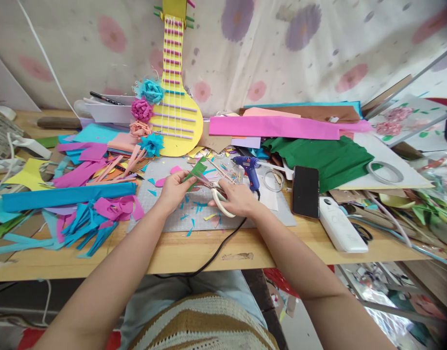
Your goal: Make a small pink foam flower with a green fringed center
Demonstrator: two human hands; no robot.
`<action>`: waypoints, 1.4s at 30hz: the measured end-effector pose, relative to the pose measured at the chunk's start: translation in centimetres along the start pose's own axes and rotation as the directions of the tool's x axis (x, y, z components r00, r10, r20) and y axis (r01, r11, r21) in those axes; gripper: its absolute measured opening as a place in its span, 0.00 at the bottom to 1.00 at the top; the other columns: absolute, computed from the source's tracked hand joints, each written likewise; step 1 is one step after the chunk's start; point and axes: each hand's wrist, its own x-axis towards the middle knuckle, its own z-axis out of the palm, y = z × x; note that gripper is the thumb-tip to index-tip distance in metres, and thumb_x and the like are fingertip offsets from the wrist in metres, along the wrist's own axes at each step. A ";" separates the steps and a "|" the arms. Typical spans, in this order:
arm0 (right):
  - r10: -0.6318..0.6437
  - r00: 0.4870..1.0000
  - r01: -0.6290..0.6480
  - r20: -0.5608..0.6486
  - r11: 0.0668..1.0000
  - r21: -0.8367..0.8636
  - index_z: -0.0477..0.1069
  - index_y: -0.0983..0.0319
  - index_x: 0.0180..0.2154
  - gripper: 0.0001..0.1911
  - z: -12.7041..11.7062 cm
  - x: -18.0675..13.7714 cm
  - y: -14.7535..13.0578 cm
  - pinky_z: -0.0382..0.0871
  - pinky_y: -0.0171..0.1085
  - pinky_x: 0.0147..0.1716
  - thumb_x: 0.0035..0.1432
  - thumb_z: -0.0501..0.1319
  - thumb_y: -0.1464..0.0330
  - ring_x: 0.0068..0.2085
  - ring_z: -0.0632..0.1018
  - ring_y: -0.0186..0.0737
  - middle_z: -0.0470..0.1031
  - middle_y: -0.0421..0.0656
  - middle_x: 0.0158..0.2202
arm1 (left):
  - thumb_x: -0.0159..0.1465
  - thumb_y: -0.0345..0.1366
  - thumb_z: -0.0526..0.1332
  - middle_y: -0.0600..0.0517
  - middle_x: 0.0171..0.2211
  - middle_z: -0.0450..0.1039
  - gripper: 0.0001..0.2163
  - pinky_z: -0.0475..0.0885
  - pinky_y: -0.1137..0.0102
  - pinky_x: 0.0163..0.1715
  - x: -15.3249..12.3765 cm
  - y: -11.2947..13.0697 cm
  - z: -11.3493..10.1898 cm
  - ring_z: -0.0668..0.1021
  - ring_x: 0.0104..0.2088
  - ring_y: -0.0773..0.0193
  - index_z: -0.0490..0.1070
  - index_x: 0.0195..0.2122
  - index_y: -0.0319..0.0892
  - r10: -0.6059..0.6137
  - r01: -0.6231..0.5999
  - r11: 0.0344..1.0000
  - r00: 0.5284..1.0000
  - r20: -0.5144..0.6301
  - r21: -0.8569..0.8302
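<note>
My left hand (175,187) pinches a small piece of green fringed paper (196,171) above a grey cutting mat (172,214). My right hand (235,198) grips white-handled scissors (219,197), their blades reaching into the green paper. Small blue and pink paper scraps lie on the mat under both hands. A blue glue gun (249,167) stands just beyond my right hand, its black cord running off the table's front edge.
A yellow paper guitar (180,116) with paper flowers leans on the back wall. Cut blue and pink strips (88,214) pile at the left. Pink and green sheets (318,155), a black phone (305,190), a white box (342,229) and a tape ring (386,171) lie at the right.
</note>
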 end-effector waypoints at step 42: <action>0.035 0.997 -0.040 -0.071 0.997 -0.066 0.64 0.62 0.39 0.26 -0.3 -0.1 0.7 0.51 0.34 0.26 0.56 0.47 0.46 0.34 0.76 0.44 0.76 0.48 0.33 | 0.45 0.43 0.68 0.49 0.33 0.77 0.17 0.74 0.64 0.38 -0.3 1.1 0.0 0.79 0.36 0.58 0.72 0.33 0.38 -0.063 0.064 0.998 0.997 0.051 -0.021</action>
